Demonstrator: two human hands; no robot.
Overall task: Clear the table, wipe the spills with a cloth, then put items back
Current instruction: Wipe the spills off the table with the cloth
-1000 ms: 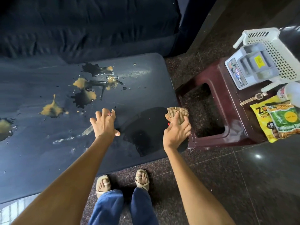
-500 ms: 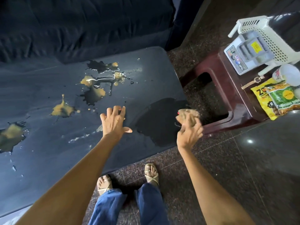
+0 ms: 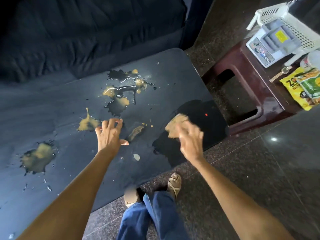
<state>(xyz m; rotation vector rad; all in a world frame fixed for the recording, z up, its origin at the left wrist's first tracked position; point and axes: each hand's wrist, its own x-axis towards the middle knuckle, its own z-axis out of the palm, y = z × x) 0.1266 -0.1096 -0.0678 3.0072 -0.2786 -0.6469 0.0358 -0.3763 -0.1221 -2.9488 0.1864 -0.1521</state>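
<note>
Our right hand gripped the cloth at centre right over the table, the spills lying up-left of it, nearer our splayed, empty left hand.

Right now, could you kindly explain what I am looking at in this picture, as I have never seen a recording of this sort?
There is no machine here: a person wears a camera on the head, which looks forward and down, so you see their own arms, jeans and sandalled feet. The left hand is spread open with its fingers on the dark table. The right hand has its grip on a tan cloth, blurred in the picture, over a dark wet patch near the table's right end. Several tan and dark spills lie unwiped across the table. To the right, a maroon stool carries a white basket, a grey box, a gold watch and snack packets.
</note>
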